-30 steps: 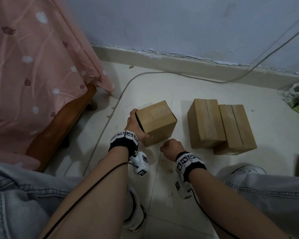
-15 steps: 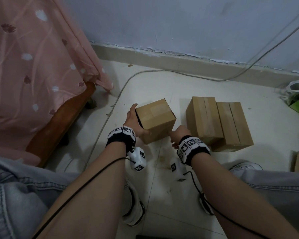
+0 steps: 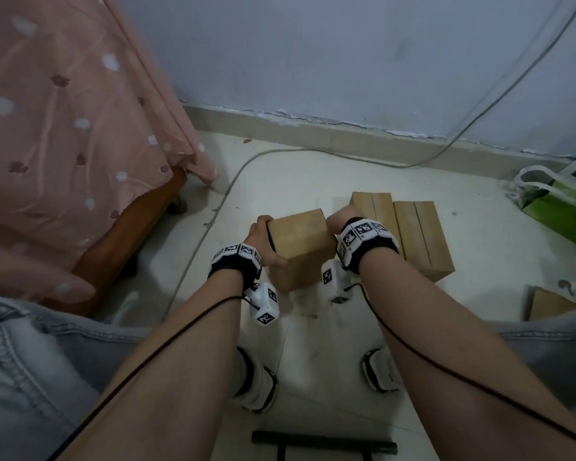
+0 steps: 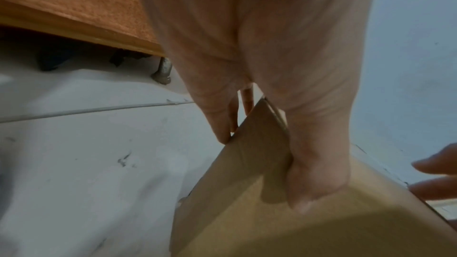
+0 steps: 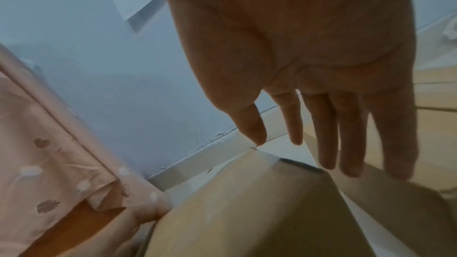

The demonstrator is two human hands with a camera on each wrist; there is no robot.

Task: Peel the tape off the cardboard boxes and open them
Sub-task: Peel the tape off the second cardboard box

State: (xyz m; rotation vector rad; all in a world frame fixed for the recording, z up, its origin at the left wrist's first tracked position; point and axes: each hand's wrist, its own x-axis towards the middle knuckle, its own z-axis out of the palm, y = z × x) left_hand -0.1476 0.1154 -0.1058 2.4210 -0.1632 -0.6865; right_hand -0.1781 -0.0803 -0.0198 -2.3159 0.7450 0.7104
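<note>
A small brown cardboard box (image 3: 298,247) sits in front of me on the floor, with a clear tape strip (image 5: 268,158) over its far corner. My left hand (image 3: 263,239) grips its left side; in the left wrist view the thumb (image 4: 306,183) lies on the near face of the box (image 4: 284,222) and the fingers (image 4: 222,124) wrap the far side. My right hand (image 3: 338,221) is at the box's far right edge, fingers (image 5: 346,144) straight and spread above the box (image 5: 247,212). Two taped boxes (image 3: 416,237) lie side by side just to the right.
A bed with a pink cover (image 3: 64,154) and wooden frame (image 3: 120,247) stands at the left. A cable (image 3: 210,227) runs along the floor past the box. A green bag (image 3: 559,207) and another box (image 3: 549,304) are at the right. My shoes (image 3: 256,384) are below.
My right hand has moved from the floor near the box's front corner up to its far right edge and uncurled. The left hand has kept its grip on the box.
</note>
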